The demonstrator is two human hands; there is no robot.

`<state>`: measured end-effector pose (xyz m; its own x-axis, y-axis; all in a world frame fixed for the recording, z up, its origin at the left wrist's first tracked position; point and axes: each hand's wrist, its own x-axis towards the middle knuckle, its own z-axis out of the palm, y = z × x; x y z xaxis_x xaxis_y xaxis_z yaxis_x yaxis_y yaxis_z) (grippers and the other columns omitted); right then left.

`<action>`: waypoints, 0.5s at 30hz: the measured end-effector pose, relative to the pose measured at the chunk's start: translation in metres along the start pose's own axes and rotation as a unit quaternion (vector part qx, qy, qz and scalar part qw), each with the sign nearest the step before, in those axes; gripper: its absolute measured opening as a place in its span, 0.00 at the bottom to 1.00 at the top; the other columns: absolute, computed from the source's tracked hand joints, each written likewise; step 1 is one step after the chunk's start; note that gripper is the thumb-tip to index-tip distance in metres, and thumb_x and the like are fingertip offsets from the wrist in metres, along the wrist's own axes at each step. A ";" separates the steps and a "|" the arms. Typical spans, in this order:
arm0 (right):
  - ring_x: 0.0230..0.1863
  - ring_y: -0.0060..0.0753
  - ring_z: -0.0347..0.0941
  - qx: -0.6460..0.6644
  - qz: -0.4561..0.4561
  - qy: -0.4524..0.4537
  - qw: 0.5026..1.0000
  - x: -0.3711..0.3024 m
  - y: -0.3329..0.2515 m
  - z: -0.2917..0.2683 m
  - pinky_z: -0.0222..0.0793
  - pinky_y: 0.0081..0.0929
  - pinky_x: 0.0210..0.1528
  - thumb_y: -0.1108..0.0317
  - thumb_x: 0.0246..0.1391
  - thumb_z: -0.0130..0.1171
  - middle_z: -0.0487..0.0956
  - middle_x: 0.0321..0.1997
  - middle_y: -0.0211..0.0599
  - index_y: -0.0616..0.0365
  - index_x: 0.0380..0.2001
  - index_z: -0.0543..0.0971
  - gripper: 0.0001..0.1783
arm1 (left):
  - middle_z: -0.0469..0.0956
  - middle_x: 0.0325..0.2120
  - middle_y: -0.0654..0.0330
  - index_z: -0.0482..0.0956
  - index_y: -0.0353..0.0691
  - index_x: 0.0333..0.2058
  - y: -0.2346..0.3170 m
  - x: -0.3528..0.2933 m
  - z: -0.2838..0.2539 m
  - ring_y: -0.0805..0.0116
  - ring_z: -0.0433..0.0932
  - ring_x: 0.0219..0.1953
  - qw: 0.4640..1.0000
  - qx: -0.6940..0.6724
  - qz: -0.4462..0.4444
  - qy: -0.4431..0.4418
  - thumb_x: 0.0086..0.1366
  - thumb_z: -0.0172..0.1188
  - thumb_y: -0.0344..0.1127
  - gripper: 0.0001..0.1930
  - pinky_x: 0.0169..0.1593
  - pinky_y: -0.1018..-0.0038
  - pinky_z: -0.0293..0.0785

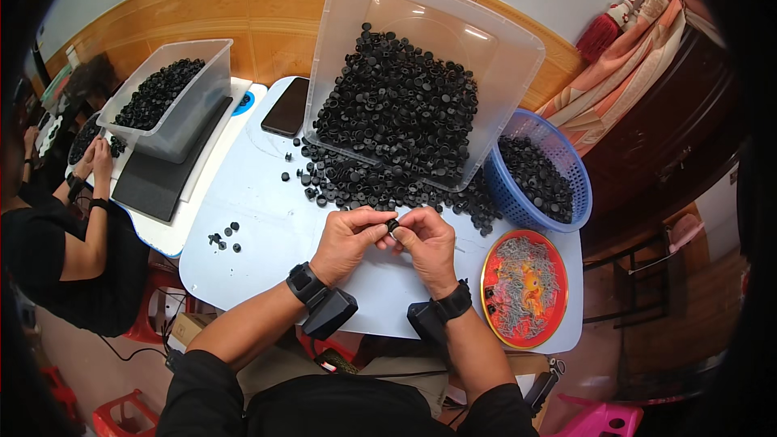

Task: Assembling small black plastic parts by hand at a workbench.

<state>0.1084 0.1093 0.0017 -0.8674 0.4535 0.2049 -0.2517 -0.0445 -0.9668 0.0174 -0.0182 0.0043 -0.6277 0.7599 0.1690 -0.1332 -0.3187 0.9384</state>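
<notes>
Over the middle of the pale blue table [267,275], my left hand [348,239] and my right hand [427,247] meet fingertip to fingertip. Between them they pinch a small round black plastic part [392,226]; its lower side is hidden by my fingers. Just beyond lies a heap of similar black parts [364,186], spilling from a tilted clear plastic bin [518,57] full of them. To the right of my right hand, a red round tray [487,263] holds many thin silvery metal pieces, like screws or pins.
A blue plastic basket [584,202] of black parts stands at the right. A dark phone [285,117] lies beside the bin, and several loose black parts [235,226] sit at the left. Further left, another person [77,235] works beside a second clear bin [212,57]. Red stools [121,417] stand below.
</notes>
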 end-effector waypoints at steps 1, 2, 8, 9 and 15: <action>0.26 0.17 0.72 -0.003 0.001 0.001 1.000 0.000 0.001 0.000 0.72 0.16 0.24 0.78 0.48 0.57 0.74 0.25 0.29 0.61 0.29 0.72 0.05 | 0.75 0.30 0.58 0.77 0.30 0.39 0.000 0.000 0.001 0.74 0.75 0.29 1.000 -0.007 -0.002 0.002 0.58 0.52 0.21 0.11 0.34 0.81 0.72; 0.26 0.17 0.72 -0.004 0.001 0.001 1.000 0.001 0.002 -0.001 0.72 0.16 0.24 0.78 0.48 0.57 0.74 0.25 0.29 0.61 0.29 0.72 0.05 | 0.75 0.30 0.57 0.76 0.30 0.40 0.000 0.000 0.001 0.74 0.75 0.29 1.000 -0.014 -0.003 0.004 0.58 0.52 0.21 0.11 0.34 0.81 0.72; 0.24 0.18 0.70 -0.009 0.011 0.015 1.000 0.003 -0.003 -0.003 0.71 0.16 0.23 0.78 0.49 0.57 0.74 0.26 0.31 0.62 0.31 0.72 0.06 | 0.77 0.31 0.57 0.74 0.30 0.42 -0.001 0.006 0.000 0.74 0.75 0.30 0.995 -0.083 -0.054 0.004 0.59 0.52 0.24 0.11 0.35 0.81 0.73; 0.24 0.18 0.70 0.020 0.011 0.025 0.999 0.002 -0.004 -0.004 0.71 0.17 0.24 0.78 0.49 0.57 0.74 0.26 0.31 0.62 0.32 0.73 0.06 | 0.77 0.31 0.57 0.74 0.30 0.42 -0.001 0.006 0.000 0.74 0.75 0.30 0.995 -0.085 -0.051 0.004 0.59 0.52 0.24 0.11 0.35 0.81 0.73; 0.26 0.17 0.69 -0.063 -0.077 0.032 0.995 -0.001 -0.012 0.002 0.69 0.15 0.27 0.79 0.47 0.58 0.71 0.29 0.30 0.64 0.37 0.74 0.11 | 0.77 0.31 0.57 0.75 0.31 0.39 -0.004 0.007 -0.004 0.74 0.75 0.30 0.991 -0.115 -0.069 0.006 0.60 0.53 0.25 0.09 0.35 0.81 0.73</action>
<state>0.1110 0.1075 0.0135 -0.7924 0.5023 0.3461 -0.3203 0.1402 -0.9369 0.0107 -0.0139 0.0009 -0.6004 0.7987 0.0396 -0.3886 -0.3347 0.8585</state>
